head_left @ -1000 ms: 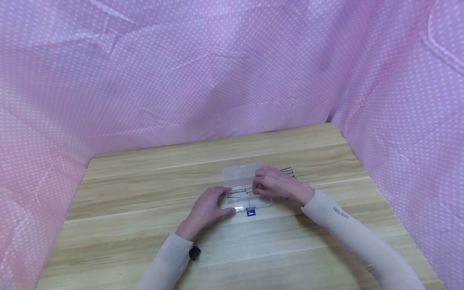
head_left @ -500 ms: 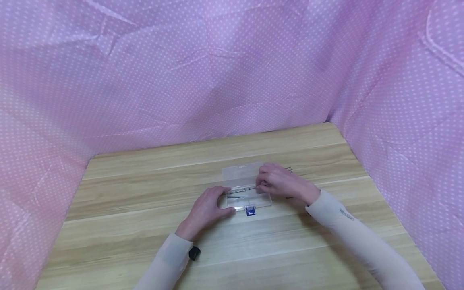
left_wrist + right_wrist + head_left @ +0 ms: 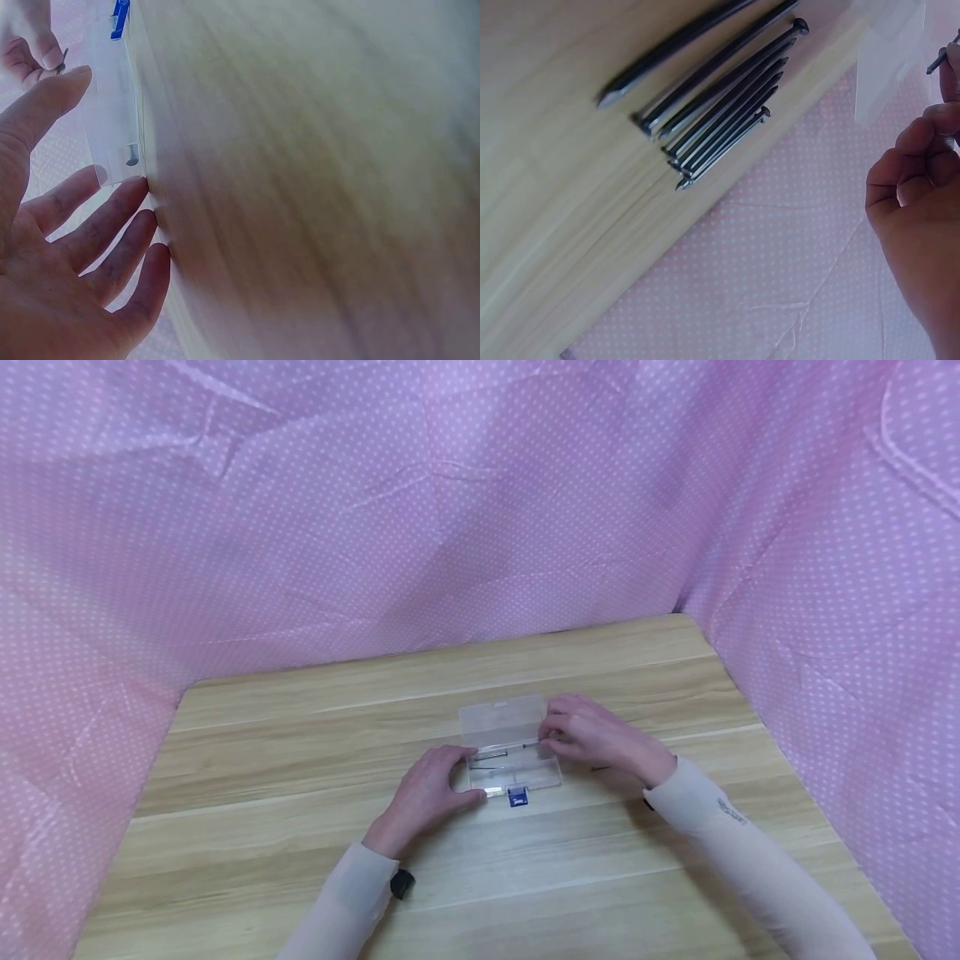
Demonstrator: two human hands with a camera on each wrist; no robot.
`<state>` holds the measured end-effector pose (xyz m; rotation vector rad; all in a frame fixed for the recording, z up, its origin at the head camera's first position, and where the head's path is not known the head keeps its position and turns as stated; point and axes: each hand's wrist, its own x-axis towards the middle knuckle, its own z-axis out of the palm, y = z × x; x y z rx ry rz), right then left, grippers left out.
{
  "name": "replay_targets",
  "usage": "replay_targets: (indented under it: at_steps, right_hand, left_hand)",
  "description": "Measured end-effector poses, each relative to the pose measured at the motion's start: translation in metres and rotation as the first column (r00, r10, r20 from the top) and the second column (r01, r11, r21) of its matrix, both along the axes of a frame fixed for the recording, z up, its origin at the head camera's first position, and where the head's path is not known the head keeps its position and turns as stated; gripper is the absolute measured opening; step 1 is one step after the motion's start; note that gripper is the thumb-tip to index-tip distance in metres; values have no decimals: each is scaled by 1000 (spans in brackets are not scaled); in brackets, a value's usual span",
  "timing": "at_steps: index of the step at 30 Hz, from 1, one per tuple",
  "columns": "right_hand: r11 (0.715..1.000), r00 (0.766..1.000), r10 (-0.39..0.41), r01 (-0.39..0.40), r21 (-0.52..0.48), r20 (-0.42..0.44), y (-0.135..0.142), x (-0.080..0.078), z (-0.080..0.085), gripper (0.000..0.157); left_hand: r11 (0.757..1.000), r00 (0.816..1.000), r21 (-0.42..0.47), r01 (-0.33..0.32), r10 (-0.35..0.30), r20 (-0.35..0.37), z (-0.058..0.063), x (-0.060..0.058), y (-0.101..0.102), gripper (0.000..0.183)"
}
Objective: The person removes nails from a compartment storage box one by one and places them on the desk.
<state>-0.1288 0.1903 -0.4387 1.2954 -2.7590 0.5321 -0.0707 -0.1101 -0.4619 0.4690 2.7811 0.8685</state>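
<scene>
A clear plastic box (image 3: 551, 774) lies on the table, its lid (image 3: 501, 722) folded back. Thumb and forefinger of my left hand (image 3: 423, 797) hold the box's left end from two sides; the other fingers (image 3: 135, 289) are spread beside it. Inside the left part of the box lie a few nails (image 3: 491, 755). My right hand (image 3: 596, 739) is over the box's far right corner and pinches a nail (image 3: 936, 61) between thumb and fingers. A blue latch (image 3: 517, 797) hangs at the front edge.
Several dark nails (image 3: 724, 101) lie side by side on the wooden table (image 3: 300, 760), mostly hidden behind my right hand in the head view. One separate nail (image 3: 600, 768) shows under my right wrist. A pink dotted cloth (image 3: 420, 510) hangs around the table.
My right hand has shifted right and slightly away from me, and the pinched nail has moved with it. My left hand and the box stay in place.
</scene>
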Motion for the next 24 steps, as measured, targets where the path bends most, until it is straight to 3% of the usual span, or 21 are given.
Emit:
replay_targets:
  at_steps: [24]
  right_hand:
    - [984,991,-12,-11,-175,-130,33,-2,2,12]
  left_hand:
    - [1000,1000,1,3,-3,-4,0,1,0,69]
